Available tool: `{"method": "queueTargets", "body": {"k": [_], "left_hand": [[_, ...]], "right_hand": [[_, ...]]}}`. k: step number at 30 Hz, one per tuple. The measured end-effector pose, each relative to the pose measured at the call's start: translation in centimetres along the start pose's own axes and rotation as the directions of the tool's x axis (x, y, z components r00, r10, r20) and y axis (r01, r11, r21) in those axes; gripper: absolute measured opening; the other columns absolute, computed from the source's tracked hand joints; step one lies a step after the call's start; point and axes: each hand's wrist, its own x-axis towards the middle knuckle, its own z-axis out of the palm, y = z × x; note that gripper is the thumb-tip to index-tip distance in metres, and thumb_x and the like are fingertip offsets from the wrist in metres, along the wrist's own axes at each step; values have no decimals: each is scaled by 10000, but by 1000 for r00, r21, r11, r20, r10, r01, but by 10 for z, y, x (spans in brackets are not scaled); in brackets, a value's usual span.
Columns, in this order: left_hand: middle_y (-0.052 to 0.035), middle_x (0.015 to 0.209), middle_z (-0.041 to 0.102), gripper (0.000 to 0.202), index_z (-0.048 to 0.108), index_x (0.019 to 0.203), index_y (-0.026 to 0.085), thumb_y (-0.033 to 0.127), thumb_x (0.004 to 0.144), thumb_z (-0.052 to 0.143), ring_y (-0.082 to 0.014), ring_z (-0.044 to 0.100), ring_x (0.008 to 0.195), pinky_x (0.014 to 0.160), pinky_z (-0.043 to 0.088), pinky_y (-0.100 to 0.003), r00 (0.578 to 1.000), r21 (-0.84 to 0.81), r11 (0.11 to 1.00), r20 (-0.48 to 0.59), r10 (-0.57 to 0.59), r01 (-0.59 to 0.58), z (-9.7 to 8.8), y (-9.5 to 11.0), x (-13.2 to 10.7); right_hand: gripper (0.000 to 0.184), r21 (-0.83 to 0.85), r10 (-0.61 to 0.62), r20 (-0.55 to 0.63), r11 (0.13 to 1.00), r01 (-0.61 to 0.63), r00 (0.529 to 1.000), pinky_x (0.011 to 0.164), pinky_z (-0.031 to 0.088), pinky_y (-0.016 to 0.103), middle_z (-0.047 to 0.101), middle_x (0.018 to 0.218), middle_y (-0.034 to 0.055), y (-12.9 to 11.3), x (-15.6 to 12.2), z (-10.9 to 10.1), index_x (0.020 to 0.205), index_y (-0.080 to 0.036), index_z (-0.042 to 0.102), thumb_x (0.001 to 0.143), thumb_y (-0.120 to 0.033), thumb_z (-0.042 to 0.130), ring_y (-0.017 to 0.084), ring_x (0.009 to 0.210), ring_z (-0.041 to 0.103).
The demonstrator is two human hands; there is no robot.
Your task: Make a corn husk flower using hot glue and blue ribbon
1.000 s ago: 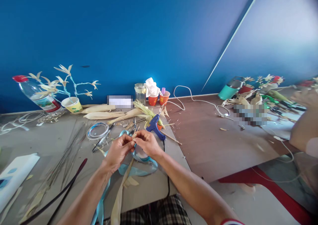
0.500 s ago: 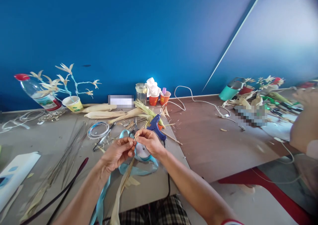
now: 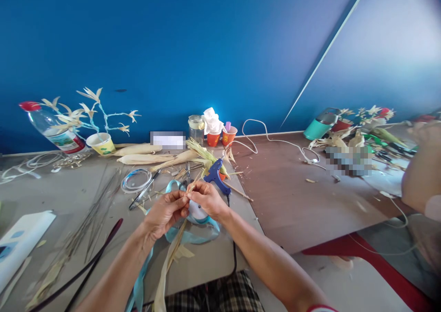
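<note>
Both of my hands meet over the near table, fingertips pinched together. My left hand (image 3: 166, 212) and my right hand (image 3: 209, 199) grip a small pale strip of corn husk (image 3: 192, 189), its lower end hidden by the fingers. Beneath them lies a roll of light-blue ribbon (image 3: 199, 216), with a loose loop of the ribbon (image 3: 198, 237) around it. A blue glue gun (image 3: 217, 177) rests just beyond my right hand. Long dried husk strips (image 3: 163, 275) hang toward my lap below my left hand.
Husk flowers (image 3: 99, 116) stand in a paper cup (image 3: 100, 144) beside a leaning plastic bottle (image 3: 64, 137). Wires (image 3: 91, 215), a pen (image 3: 144, 190) and a coil (image 3: 136, 181) lie left. Red cups (image 3: 229, 136) line the wall. A co-worker's arm (image 3: 418, 174) is at far right.
My fingers have shifted slightly around the husk strip, and more of it shows above my right fingertips. The co-worker's hand at far right has moved a little.
</note>
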Motion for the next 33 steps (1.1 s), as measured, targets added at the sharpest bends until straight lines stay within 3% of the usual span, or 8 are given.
{"method": "queueTargets", "body": {"k": [7,13,18,22,29,33], "left_hand": [[8,583,547,158,655,697,109,215,650,762,-59,485,486,494,395,-177,1000,22,1000,-16,10,-10,-3,-1,3],[8,607,547,146,649,709,111,220,679,742,-49,467,480,498,405,-181,997,-10,997,-25,73,-74,2,6,-1],[19,595,537,136,636,711,120,208,683,737,-40,453,466,506,413,-187,994,-60,994,-56,92,-96,2,9,-2],[18,605,535,128,631,722,122,206,694,724,-38,445,466,490,404,-186,994,-106,989,-49,100,-105,1,9,-2],[21,603,534,124,618,699,118,182,694,724,-32,433,453,485,400,-186,994,-143,984,-42,98,-103,3,9,-2],[23,596,538,126,620,692,118,190,699,723,-33,433,449,482,401,-185,997,-146,986,-35,74,-78,5,6,0]], "right_hand": [[172,-10,4,-26,1000,-4,1000,525,378,201,555,579,-35,3,2,0,652,-159,548,676,-286,661,71,513,494],[265,112,5,118,994,-18,993,669,439,262,601,715,12,-3,-1,-5,801,-155,618,682,-376,704,116,663,549],[312,145,20,-85,989,-7,996,607,411,229,591,727,1,0,3,-10,895,-162,644,627,-294,736,95,626,506],[149,142,12,-200,990,16,980,572,382,211,576,663,-24,2,4,-12,731,-164,621,621,-228,699,78,572,482],[210,34,-7,-138,999,11,990,533,353,210,563,589,-15,-5,-1,-7,679,-139,642,685,-344,682,72,532,454],[159,2,-29,-133,1000,30,991,537,363,209,575,618,-19,-5,-2,-1,708,-151,644,658,-289,703,71,547,460]]}}
